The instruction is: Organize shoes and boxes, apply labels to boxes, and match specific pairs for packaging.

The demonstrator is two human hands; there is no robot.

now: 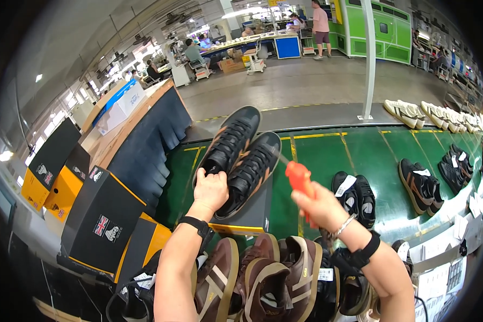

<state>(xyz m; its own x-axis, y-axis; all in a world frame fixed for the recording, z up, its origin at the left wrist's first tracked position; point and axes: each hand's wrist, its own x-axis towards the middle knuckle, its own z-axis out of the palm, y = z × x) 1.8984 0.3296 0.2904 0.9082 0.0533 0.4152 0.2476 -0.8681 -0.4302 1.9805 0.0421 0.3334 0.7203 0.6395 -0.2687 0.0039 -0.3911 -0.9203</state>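
The held sneakers (250,170) are black with tan stripes, the tool (299,180) orange-red, the belt (319,153) yellow-lined green.

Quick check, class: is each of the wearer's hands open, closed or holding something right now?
Left hand: closed, holding the black shoes at the heel end.
Right hand: closed around a red-orange tool.

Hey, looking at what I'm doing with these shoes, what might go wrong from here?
Two possible risks. The thin tip of the orange-red handheld tool in your right hand appears very near the toe of one of the black sneakers; a slip might mark it. Your left hand grips at the sneakers' ankle openings, so one may slip free toward the dark shoebox beneath.
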